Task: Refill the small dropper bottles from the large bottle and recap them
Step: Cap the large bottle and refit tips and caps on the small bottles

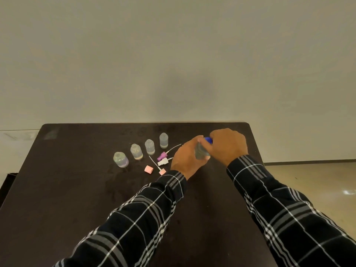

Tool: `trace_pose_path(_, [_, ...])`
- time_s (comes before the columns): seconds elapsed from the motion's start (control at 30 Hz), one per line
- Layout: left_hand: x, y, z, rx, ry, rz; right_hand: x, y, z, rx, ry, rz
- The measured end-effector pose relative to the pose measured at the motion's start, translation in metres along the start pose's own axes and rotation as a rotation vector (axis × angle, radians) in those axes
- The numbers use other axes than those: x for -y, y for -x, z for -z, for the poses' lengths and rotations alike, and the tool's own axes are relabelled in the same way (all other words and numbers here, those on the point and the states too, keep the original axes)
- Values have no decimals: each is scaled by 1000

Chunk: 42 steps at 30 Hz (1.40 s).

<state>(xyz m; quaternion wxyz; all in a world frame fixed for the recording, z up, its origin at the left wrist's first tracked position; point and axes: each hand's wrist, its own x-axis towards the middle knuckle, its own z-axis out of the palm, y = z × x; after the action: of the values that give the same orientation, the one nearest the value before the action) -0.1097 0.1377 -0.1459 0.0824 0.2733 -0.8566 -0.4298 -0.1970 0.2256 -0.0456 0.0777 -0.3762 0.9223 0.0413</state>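
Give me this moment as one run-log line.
left hand: holds large bottle | right hand: grips blue cap | four small dropper bottles: uncapped, upright on table | dropper caps: loose beside them

Dark table (57, 189): four open small bottles (136, 151) in row, loose caps (148, 169) beside.

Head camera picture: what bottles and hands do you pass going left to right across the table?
First small bottle → second small bottle → third small bottle → fourth small bottle → left hand → big bottle → right hand.
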Motion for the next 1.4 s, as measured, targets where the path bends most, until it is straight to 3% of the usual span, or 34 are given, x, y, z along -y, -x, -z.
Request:
trace_pose_path(0.13, [5,-10,-7,100,-108,158,-4,6,4,-43,-76,-75])
trace_pose_path(0.23, [8,-5,-6,46,-45,33,-11,9,15,50,-264,129])
trace_pose_path(0.33, [4,-8,-5,55,-113,87,-6,4,25,220,-189,267])
trace_pose_path(0.53, [0,-7,2,107,-98,46,-1,-6,18,155,-130,129])
trace_pose_path(0.63, [0,7,7,-2,37,-30,2,-10,3,48,-122,15])
trace_pose_path(0.7, [-6,-2,0,34,8,62,5,-10,-7,-4,-141,-60])
trace_pose_path(0.73, [-5,-2,2,144,-54,94,7,-10,-12,-27,-156,-97])
trace_pose_path(0.8, [-11,-4,7,257,-139,327,8,-9,-19,-72,-178,-156])
trace_pose_path(0.83, [-14,-9,5,290,-150,352,8,-8,-22,-86,-182,-178])
trace_pose_path(0.93, [-19,-18,4,226,-192,266,2,-2,-28,-75,-297,-164])
trace_pose_path(1.03, [-11,-8,3,128,-115,176,-10,6,-28,-16,-499,-11])
trace_pose_path(1.13, [-11,-2,8,100,-12,62,-20,6,-23,-5,-510,148])
trace_pose_path(1.2, [-7,4,9,115,-24,44,-21,3,-21,3,-478,142])
trace_pose_path(1.3, [-9,10,13,-10,84,-38,-16,-5,-13,46,-391,115])
trace_pose_path(1.4, [-12,5,16,107,4,-5,-14,-9,-8,80,-391,102])
